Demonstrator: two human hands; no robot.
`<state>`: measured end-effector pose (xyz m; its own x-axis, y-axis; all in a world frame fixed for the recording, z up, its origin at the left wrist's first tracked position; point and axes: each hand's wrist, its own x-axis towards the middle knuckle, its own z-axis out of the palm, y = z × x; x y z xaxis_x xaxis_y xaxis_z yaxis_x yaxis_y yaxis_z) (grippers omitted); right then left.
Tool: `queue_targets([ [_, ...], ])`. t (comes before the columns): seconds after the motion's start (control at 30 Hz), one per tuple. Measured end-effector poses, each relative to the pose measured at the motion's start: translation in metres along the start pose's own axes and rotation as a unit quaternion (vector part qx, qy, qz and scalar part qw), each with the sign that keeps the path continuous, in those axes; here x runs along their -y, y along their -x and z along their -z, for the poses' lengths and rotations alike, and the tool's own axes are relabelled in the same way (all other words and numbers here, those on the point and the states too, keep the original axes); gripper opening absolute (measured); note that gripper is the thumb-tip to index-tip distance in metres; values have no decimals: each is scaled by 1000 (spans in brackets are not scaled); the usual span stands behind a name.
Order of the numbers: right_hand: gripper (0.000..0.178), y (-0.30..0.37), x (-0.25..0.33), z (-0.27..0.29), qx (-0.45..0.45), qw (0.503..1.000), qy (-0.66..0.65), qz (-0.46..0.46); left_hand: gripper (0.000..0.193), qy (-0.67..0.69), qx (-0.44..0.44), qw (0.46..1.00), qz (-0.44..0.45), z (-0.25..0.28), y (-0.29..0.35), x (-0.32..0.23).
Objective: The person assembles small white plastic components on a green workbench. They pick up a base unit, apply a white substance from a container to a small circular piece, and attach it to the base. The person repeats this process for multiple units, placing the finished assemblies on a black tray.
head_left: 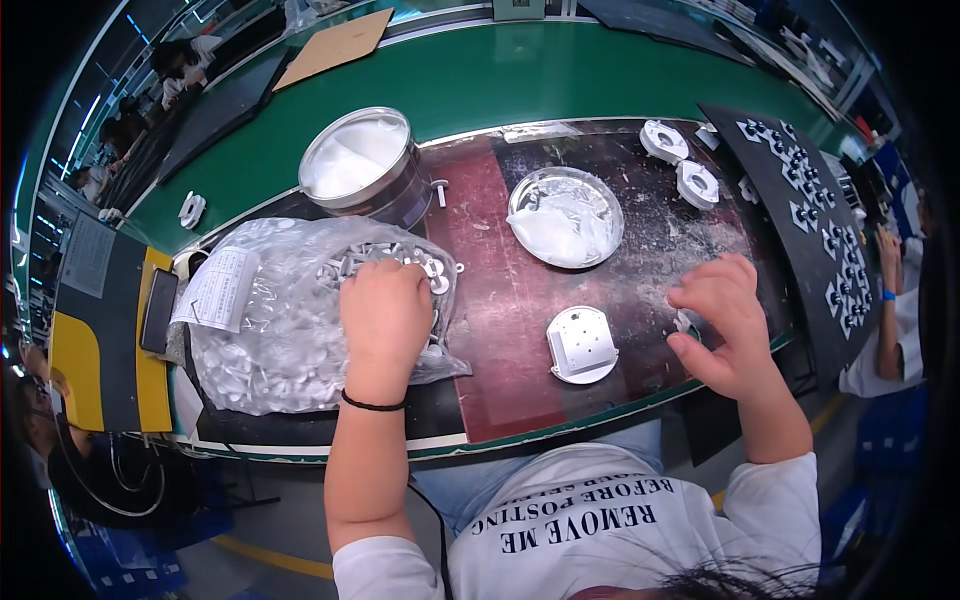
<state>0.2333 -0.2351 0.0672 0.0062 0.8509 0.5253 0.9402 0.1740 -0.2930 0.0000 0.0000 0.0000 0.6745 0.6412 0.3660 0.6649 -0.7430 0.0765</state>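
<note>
My left hand (388,312) reaches into the mouth of a clear plastic bag (285,360) full of small white and grey parts. Its fingers curl down among the parts, and their tips are hidden. My right hand (728,325) hovers over the right side of the work mat, thumb and fingers bent around a small pale piece (685,321) whose kind I cannot make out. Between the hands, a round white housing (584,345) with a raised rectangular block lies on the mat. A small white pin-like part (440,192) stands beyond the bag.
A large round tin (408,180) with white lining stands behind the bag. Its shallow metal lid (612,225) holds clear film. White ring-shaped parts (697,185) lie at the far right. A black board (775,230) carries several small parts. Another person's arm (888,300) is beyond it.
</note>
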Motion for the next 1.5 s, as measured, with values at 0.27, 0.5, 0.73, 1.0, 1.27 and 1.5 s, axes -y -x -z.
queue_targets([
  [0.27,31,-7,-7,-11,-10,996,-80,38,9,399,-62,915,10,20,-6,-8],
  [0.5,27,-57,3,-56,-7,982,-112,150,15,756,112,645,4,15,10,-43],
  [0.73,21,-70,-15,-67,47,970,-183,152,34,811,130,570,-24,0,15,-50],
  [1.0,13,-71,-98,-57,-4,997,-44,-67,61,617,115,774,-87,7,17,-54],
  [1.27,12,-61,-111,-72,49,998,11,-37,53,505,101,842,-161,6,11,-58],
  [1.5,10,-59,-104,-73,64,995,56,-43,52,502,98,844,-160,6,9,-57],
])
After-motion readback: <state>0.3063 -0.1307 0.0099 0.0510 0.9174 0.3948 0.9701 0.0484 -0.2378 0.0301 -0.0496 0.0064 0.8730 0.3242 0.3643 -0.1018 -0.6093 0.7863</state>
